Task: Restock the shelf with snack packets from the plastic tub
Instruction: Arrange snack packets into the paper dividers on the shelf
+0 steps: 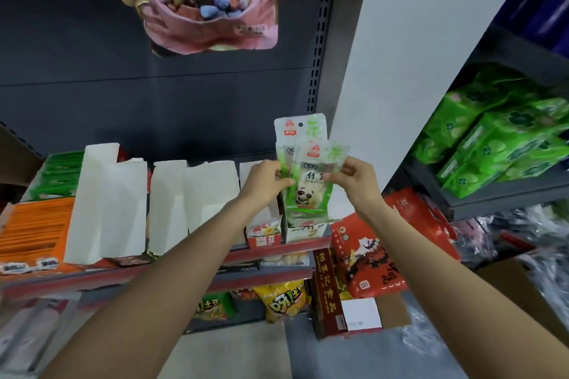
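Both my hands hold green and white snack packets with a panda picture (pixel 311 181) upright above a small display box (pixel 303 232) at the right end of the shelf (pixel 172 268). My left hand (pixel 264 183) pinches the packets' left edge. My right hand (pixel 355 177) pinches the front packet's right edge. A taller packet (pixel 297 131) stands behind, sticking up above the front one. The plastic tub is not in view.
White cardboard display boxes (pixel 166 203) line the shelf, with orange packets (pixel 34 231) at the left. A pink candy bag (pixel 209 0) hangs above. Red gift boxes (pixel 369 252) lie on the floor at the right. Green packs (pixel 498 138) fill a side shelf.
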